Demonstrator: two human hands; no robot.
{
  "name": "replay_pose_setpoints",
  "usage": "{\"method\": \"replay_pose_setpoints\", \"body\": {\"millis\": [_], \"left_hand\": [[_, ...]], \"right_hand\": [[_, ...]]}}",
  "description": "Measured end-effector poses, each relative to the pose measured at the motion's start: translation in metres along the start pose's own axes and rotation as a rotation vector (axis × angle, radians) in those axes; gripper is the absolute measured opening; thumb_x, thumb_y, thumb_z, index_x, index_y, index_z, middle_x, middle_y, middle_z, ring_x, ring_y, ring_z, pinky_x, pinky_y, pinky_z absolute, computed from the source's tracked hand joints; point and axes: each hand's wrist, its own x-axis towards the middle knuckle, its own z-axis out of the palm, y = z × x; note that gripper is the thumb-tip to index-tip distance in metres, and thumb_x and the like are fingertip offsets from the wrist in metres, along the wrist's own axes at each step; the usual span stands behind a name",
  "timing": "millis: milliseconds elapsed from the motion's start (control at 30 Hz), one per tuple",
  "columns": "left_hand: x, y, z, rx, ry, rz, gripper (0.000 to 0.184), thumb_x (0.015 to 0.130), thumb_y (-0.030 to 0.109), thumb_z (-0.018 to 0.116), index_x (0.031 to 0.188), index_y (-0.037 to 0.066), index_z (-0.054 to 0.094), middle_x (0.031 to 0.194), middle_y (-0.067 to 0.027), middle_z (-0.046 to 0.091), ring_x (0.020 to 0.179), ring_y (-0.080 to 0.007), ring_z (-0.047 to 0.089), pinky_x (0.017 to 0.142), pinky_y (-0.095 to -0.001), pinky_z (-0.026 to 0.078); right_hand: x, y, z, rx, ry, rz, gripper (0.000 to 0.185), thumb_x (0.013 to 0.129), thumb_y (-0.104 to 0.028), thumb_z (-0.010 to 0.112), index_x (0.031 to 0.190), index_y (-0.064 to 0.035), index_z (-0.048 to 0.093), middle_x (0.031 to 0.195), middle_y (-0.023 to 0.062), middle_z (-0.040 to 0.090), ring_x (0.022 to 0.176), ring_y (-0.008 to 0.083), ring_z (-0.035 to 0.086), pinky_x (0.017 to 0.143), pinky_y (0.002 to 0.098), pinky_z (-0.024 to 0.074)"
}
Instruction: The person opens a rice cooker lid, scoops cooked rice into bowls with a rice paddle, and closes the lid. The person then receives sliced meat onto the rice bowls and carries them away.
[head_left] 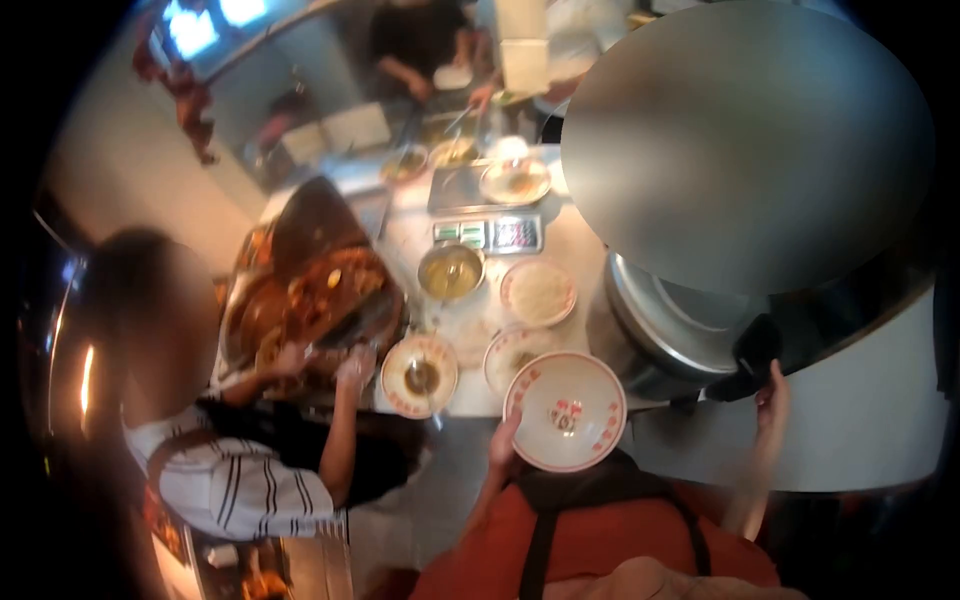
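Observation:
My left hand (505, 442) grips the rim of a white bowl (567, 410) with red marks around its edge and red characters at its bottom. The bowl is tilted so that its inside faces me. To the right, my right hand (769, 396) is closed beside a black part (757, 345) at the side of a large metal pot (650, 325). What its fingers hold, if anything, I cannot make out. Just beyond the held bowl are a partly covered bowl (503, 362) and another bowl with pale contents (540, 294).
A large blurred grey shape (745, 140) hides the upper right. On the left, a person in a striped shirt (245, 490) works over a tray of reddish-brown food (325, 290). A bowl with dark liquid (420, 376), a metal bowl (450, 273) and a scale (490, 235) stand on the counter.

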Motion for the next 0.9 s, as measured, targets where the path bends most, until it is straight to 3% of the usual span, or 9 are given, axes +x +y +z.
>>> {"method": "replay_pose_setpoints", "body": {"millis": [167, 367, 433, 567, 633, 700, 733, 767, 900], "left_hand": [[-0.014, -0.007, -0.001, -0.078, 0.027, 0.023, 0.049, 0.095, 0.032, 0.036, 0.130, -0.002, 0.035, 0.124, -0.0184, 0.049, 0.111, -0.0284, 0.050, 0.095, -0.0384, 0.040], [-0.005, -0.022, 0.001, -0.241, 0.061, 0.144, 0.050, 0.096, 0.028, 0.036, 0.135, -0.001, 0.027, 0.131, -0.0178, 0.041, 0.117, -0.0274, 0.044, 0.099, -0.0381, 0.035], [-0.004, -0.028, 0.000, -0.243, 0.087, 0.144, 0.049, 0.096, 0.027, 0.036, 0.135, 0.000, 0.027, 0.131, -0.0179, 0.041, 0.118, -0.0276, 0.044, 0.100, -0.0384, 0.035], [-0.007, -0.033, 0.013, -0.202, 0.199, 0.251, 0.050, 0.095, 0.027, 0.037, 0.135, -0.001, 0.028, 0.132, -0.0187, 0.040, 0.119, -0.0282, 0.043, 0.100, -0.0391, 0.034], [-0.010, -0.039, 0.014, -0.172, 0.217, 0.296, 0.051, 0.095, 0.029, 0.039, 0.133, -0.003, 0.030, 0.130, -0.0201, 0.042, 0.117, -0.0293, 0.046, 0.099, -0.0392, 0.036], [-0.021, -0.039, 0.027, -0.178, 0.326, 0.310, 0.053, 0.093, 0.033, 0.041, 0.132, -0.003, 0.032, 0.127, -0.0208, 0.045, 0.113, -0.0304, 0.049, 0.096, -0.0408, 0.039], [-0.025, -0.039, 0.035, -0.166, 0.381, 0.319, 0.055, 0.092, 0.035, 0.042, 0.131, -0.003, 0.033, 0.125, -0.0209, 0.047, 0.111, -0.0310, 0.050, 0.094, -0.0419, 0.040], [-0.029, -0.039, 0.043, -0.153, 0.437, 0.328, 0.056, 0.091, 0.037, 0.043, 0.130, -0.003, 0.034, 0.124, -0.0210, 0.048, 0.110, -0.0317, 0.051, 0.093, -0.0429, 0.041], [-0.033, -0.040, 0.056, -0.173, 0.540, 0.305, 0.058, 0.090, 0.039, 0.043, 0.131, -0.001, 0.034, 0.124, -0.0182, 0.048, 0.108, -0.0304, 0.052, 0.092, -0.0417, 0.042]], "right_hand": [[-0.020, -0.088, 0.022, 0.036, 0.001, -0.425, 0.017, 0.082, -0.027, 0.065, 0.080, -0.0108, 0.062, 0.064, -0.0053, 0.050, 0.054, 0.0018, 0.040, 0.048, 0.0176, 0.0311], [0.007, -0.190, 0.102, -0.275, 0.017, -1.292, 0.023, 0.088, -0.018, 0.058, 0.105, -0.0030, 0.062, 0.088, 0.0002, 0.058, 0.075, 0.0071, 0.050, 0.069, 0.0198, 0.0403], [-0.013, -0.223, 0.147, -0.313, 0.012, -1.241, 0.022, 0.090, -0.017, 0.055, 0.108, -0.0066, 0.062, 0.096, 0.0010, 0.060, 0.085, 0.0092, 0.054, 0.077, 0.0206, 0.0422], [0.018, -0.258, 0.210, -0.281, -0.299, -1.525, 0.023, 0.090, -0.017, 0.055, 0.110, -0.0088, 0.062, 0.107, 0.0024, 0.060, 0.094, 0.0111, 0.055, 0.079, 0.0228, 0.0434], [0.026, -0.274, 0.248, -0.389, -0.195, -2.069, 0.024, 0.088, -0.016, 0.056, 0.110, -0.0088, 0.062, 0.106, 0.0066, 0.060, 0.095, 0.0181, 0.057, 0.081, 0.0263, 0.0438], [0.029, -0.275, 0.280, -0.588, -0.107, -2.182, 0.029, 0.088, -0.017, 0.054, 0.116, -0.0094, 0.059, 0.117, 0.0088, 0.054, 0.111, 0.0227, 0.049, 0.089, 0.0311, 0.0411], [0.010, -0.274, 0.300, -0.570, -0.051, -2.298, 0.027, 0.087, -0.013, 0.055, 0.113, -0.0069, 0.059, 0.112, 0.0104, 0.056, 0.105, 0.0250, 0.052, 0.089, 0.0323, 0.0412], [0.015, -0.267, 0.312, -0.519, -0.112, -2.075, 0.022, 0.079, -0.017, 0.062, 0.100, -0.0132, 0.066, 0.122, 0.0156, 0.048, 0.111, 0.0305, 0.044, 0.096, 0.0396, 0.0325], [0.030, -0.272, 0.358, -0.474, -0.129, -2.343, 0.015, 0.077, -0.020, 0.063, 0.089, -0.0113, 0.064, 0.116, 0.0132, 0.050, 0.091, 0.0291, 0.047, 0.077, 0.0383, 0.0390]]}}
